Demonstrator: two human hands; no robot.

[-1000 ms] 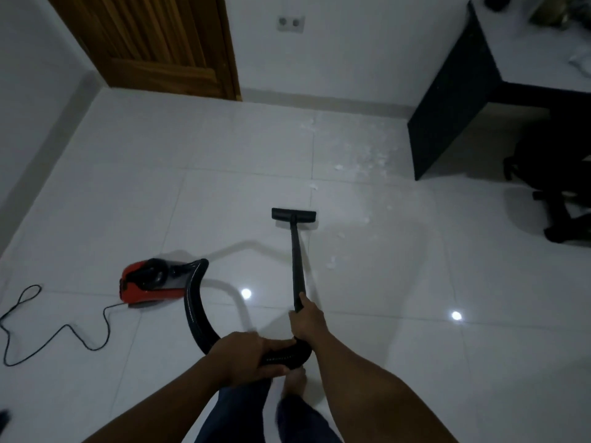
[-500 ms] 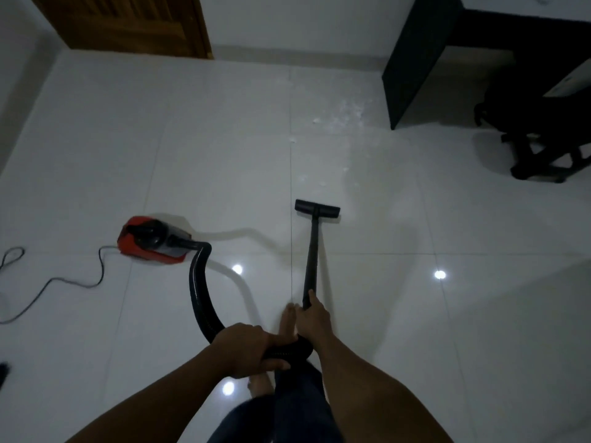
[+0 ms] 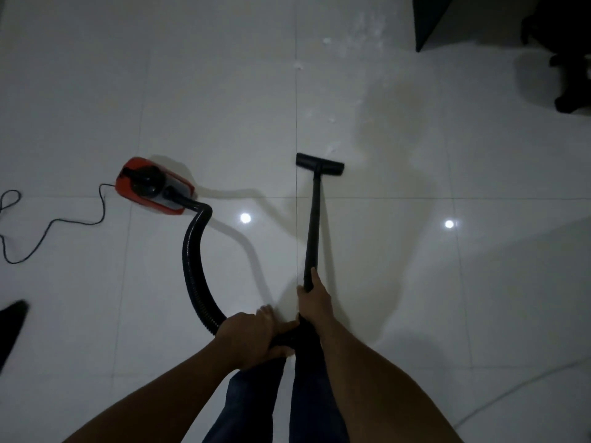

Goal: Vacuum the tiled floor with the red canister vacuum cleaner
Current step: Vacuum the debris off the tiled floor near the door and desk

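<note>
Nozzle [image 3: 319, 164] crossed grout line [image 3: 296, 91] rightward; desk corner [image 3: 428, 24] well ahead.

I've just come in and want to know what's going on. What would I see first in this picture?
The red canister vacuum sits on the pale tiled floor at the left, its black hose curving to the person's left hand. The right hand grips the long black wand, whose floor head rests near the middle. Beyond it, white specks are scattered on the tiles.
</note>
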